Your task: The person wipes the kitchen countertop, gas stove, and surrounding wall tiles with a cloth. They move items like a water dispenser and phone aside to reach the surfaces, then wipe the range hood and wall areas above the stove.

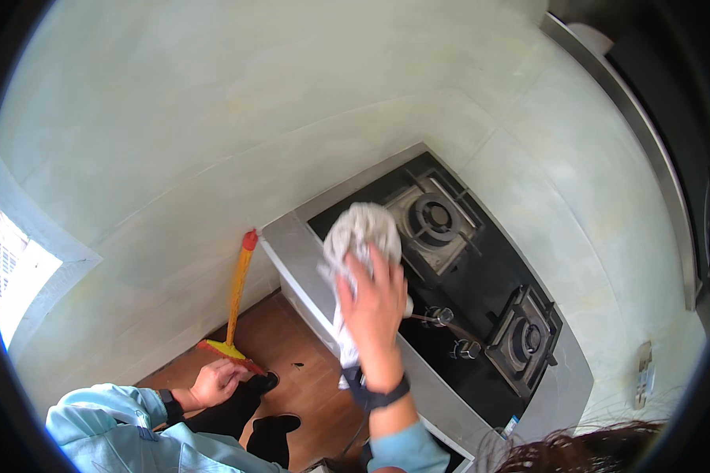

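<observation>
My right hand (374, 295), seen from its back, is on a crumpled white cloth (364, 227) over the near left part of a black gas cooktop (470, 295). The cloth's lower end trails past my wrist over the grey counter edge, and the hand hides part of it. Two burners with metal pan supports, the far burner (436, 216) and the near burner (530, 342), stand past the cloth. My left hand (216, 383) is low by my body, fingers curled together, with nothing visible in it. In the picture it overlaps the red and yellow broom head (228, 350).
The broom's yellow handle (239, 290) leans against the pale tiled wall (213, 148). Two control knobs (452, 331) sit on the cooktop's front. A range hood (645, 124) overhangs at right. My feet are on the brown floor (313, 390), near a small dark scrap (297, 365).
</observation>
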Demonstrator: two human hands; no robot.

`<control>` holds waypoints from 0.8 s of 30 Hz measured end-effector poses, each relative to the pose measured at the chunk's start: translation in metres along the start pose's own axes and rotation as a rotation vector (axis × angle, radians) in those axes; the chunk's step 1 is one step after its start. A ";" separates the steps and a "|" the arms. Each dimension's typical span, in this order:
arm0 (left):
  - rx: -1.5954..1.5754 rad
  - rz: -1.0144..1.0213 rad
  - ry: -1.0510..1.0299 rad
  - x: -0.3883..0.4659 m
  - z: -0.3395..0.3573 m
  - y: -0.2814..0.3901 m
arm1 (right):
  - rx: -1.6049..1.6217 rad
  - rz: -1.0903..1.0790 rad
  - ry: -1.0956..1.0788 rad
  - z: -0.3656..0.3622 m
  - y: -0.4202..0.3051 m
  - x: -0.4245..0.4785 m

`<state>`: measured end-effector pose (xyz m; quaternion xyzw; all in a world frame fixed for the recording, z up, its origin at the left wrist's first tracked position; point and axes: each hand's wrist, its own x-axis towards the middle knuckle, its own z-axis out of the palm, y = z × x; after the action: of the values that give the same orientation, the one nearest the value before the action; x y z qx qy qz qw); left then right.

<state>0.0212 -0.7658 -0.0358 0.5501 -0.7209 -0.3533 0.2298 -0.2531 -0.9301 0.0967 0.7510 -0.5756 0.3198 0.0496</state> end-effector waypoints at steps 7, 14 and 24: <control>0.155 -0.153 0.353 0.091 0.008 -0.081 | -0.106 0.080 -0.125 0.114 0.042 0.023; -0.067 -0.275 0.285 0.176 0.022 -0.116 | -0.086 0.099 -0.354 0.052 -0.012 -0.081; -0.057 -0.337 0.120 0.063 -0.046 -0.115 | 0.842 0.340 0.423 0.041 -0.014 0.098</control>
<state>0.1090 -0.8549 -0.0976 0.6764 -0.5932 -0.3739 0.2254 -0.2105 -1.0256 0.1211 0.5199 -0.4881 0.6734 -0.1949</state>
